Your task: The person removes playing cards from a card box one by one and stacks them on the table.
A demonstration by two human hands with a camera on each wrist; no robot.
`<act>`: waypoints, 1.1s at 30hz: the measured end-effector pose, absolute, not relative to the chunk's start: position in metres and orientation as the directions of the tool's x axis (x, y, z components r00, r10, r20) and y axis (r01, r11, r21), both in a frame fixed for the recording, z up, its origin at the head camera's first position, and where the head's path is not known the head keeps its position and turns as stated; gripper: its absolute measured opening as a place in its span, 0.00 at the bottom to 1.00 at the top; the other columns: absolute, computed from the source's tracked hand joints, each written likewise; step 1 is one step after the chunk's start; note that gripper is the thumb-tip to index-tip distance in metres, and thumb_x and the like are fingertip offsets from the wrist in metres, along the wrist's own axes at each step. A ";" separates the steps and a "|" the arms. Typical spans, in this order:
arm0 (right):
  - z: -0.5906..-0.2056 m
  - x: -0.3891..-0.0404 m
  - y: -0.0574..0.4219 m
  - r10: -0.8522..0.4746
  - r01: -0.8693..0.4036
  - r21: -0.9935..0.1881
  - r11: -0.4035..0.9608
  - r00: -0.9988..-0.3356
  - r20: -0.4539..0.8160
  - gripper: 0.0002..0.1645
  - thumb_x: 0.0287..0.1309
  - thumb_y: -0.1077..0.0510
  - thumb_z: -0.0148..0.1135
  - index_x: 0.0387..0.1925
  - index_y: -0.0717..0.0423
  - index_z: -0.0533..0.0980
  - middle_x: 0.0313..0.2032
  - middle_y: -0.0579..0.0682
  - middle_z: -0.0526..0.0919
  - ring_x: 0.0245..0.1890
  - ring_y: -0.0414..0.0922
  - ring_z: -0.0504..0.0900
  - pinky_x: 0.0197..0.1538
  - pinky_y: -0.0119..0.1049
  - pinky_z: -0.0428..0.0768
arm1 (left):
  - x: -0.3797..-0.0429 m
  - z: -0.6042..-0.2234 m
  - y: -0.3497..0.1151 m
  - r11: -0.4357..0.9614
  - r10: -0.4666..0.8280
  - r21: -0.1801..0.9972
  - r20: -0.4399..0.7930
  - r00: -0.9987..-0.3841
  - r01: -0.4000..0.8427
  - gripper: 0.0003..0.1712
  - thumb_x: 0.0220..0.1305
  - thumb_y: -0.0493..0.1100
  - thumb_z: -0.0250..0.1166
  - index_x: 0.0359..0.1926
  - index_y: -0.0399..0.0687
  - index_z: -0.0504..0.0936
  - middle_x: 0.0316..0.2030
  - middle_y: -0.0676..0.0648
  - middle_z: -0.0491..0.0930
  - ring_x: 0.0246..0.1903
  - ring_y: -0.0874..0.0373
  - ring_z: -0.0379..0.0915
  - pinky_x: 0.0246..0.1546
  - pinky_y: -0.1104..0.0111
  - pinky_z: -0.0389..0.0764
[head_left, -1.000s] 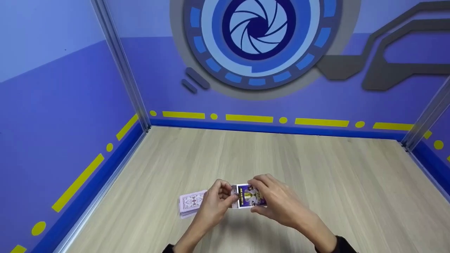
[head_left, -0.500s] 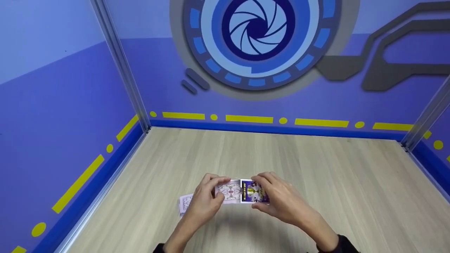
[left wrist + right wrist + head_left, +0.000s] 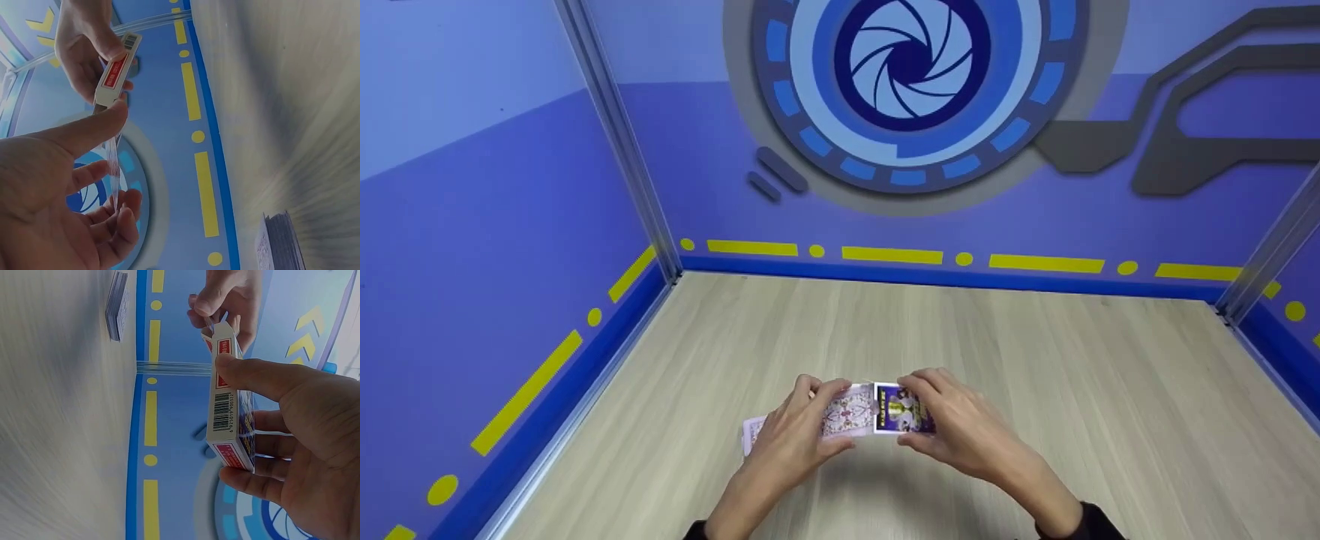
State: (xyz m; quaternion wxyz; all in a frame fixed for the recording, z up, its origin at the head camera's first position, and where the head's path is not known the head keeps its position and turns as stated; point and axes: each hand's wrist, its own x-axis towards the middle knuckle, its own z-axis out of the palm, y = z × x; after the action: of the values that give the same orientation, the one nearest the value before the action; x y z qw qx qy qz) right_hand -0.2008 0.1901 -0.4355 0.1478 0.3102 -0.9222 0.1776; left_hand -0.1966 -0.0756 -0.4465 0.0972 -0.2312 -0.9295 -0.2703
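Observation:
My right hand [image 3: 971,427] grips a purple-and-white playing card box [image 3: 898,409] by its long edges. In the right wrist view the box [image 3: 228,405] shows a barcode and red labels on its narrow side, and its open end faces my left hand. My left hand [image 3: 791,442] holds a thin playing card [image 3: 849,411] with a lilac patterned back by its edges, at that open end. Seen edge-on in the left wrist view, the card [image 3: 114,169] lies between thumb and fingers; whether it is one card or a few, I cannot tell. Both hands are raised above the table.
A stack of playing cards [image 3: 753,431] lies on the wooden table [image 3: 945,337], partly hidden behind my left hand; its side [image 3: 278,242] shows in the left wrist view. Blue panel walls [image 3: 510,225] with yellow marks enclose the table at the back and sides.
My left hand has moved left from the box's end, and the lilac card back now shows between hand and box. Its thumb then shifted right along the card's near edge. The right hand barely moved.

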 end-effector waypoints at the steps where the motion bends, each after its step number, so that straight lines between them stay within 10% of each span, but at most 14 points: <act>1: -0.435 -0.201 0.190 -0.520 -0.624 -0.236 0.745 -0.765 0.381 0.41 0.50 0.42 0.81 0.62 0.54 0.76 0.55 0.48 0.79 0.54 0.44 0.78 0.51 0.46 0.83 | -0.196 -0.447 -0.075 0.751 0.377 0.446 0.315 -0.871 0.487 0.42 0.54 0.54 0.81 0.69 0.60 0.74 0.51 0.51 0.70 0.38 0.60 0.69 0.36 0.63 0.76; 13: -0.434 -0.206 0.199 -0.482 -0.607 -0.265 0.749 -0.774 0.410 0.41 0.49 0.45 0.83 0.62 0.55 0.76 0.55 0.51 0.80 0.51 0.46 0.80 0.46 0.46 0.83 | -0.204 -0.440 -0.095 0.781 0.319 0.390 0.421 -0.849 0.487 0.39 0.53 0.36 0.80 0.66 0.40 0.75 0.56 0.42 0.74 0.53 0.50 0.72 0.49 0.53 0.80; 33: -0.432 -0.205 0.203 -0.441 -0.569 -0.252 0.783 -0.793 0.420 0.41 0.50 0.44 0.82 0.62 0.53 0.76 0.55 0.51 0.80 0.49 0.45 0.80 0.40 0.43 0.82 | -0.221 -0.445 -0.147 0.851 0.190 0.493 0.031 -0.981 0.180 0.37 0.54 0.35 0.79 0.65 0.38 0.75 0.53 0.40 0.79 0.52 0.45 0.75 0.55 0.46 0.77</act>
State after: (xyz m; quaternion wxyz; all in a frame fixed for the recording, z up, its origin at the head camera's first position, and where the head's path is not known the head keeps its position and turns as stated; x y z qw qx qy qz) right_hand -0.2055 0.2029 -0.4317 0.1719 0.2717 -0.9284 0.1861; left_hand -0.2212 -0.1474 -0.4446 -0.0096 -0.0963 -0.9620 -0.2553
